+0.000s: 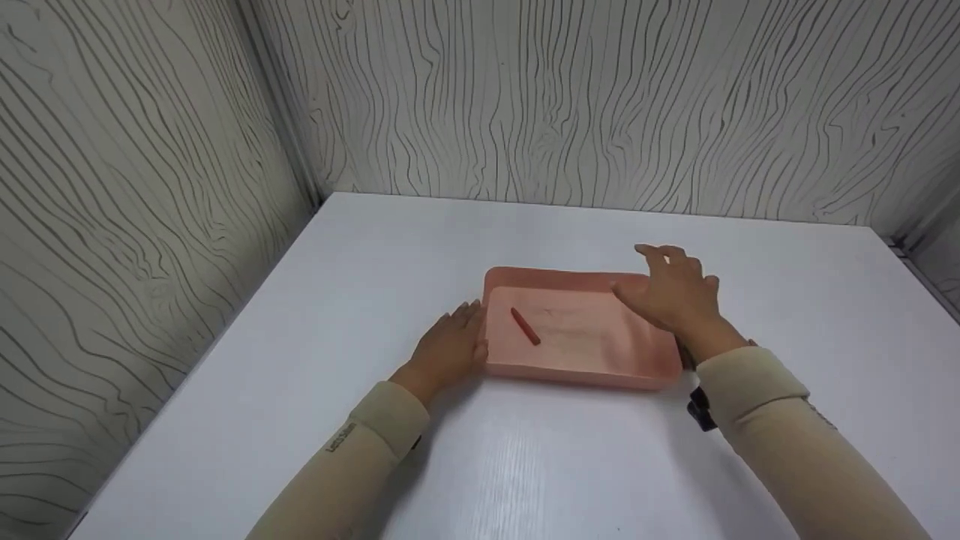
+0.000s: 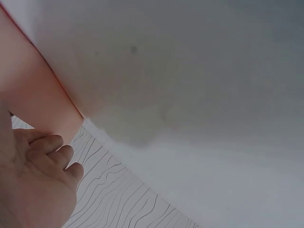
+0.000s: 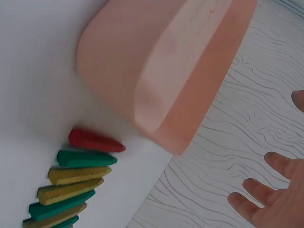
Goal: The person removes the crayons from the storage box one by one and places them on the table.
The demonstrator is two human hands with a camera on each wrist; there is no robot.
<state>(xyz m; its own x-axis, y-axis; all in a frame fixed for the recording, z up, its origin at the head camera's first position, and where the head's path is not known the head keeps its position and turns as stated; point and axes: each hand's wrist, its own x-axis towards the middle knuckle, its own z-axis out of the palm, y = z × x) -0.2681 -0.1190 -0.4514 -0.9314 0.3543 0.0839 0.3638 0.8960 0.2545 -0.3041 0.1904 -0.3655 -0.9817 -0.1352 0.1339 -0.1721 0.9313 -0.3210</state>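
Observation:
A shallow pink tray [image 1: 577, 377] rests on the white table, with one red crayon [image 1: 525, 326] lying slantwise inside it. Against the tray's left wall lies my left hand [image 1: 450, 345], its fingers along the outer side. My right hand [image 1: 671, 289] hovers over the tray's right end, fingers spread apart and nothing between them. The right wrist view shows several crayons lined up on the table beside the tray, including a red crayon [image 3: 96, 140], a green crayon [image 3: 85, 158] and a yellow crayon [image 3: 80, 175]. In the head view my right arm mostly hides that row.
The white table [image 1: 375, 255] reaches back to a wall [image 1: 525, 105] with a wood-grain line pattern. A similar panel [image 1: 127, 195] stands along the left side. A dark strap piece [image 1: 702, 409] shows below my right cuff.

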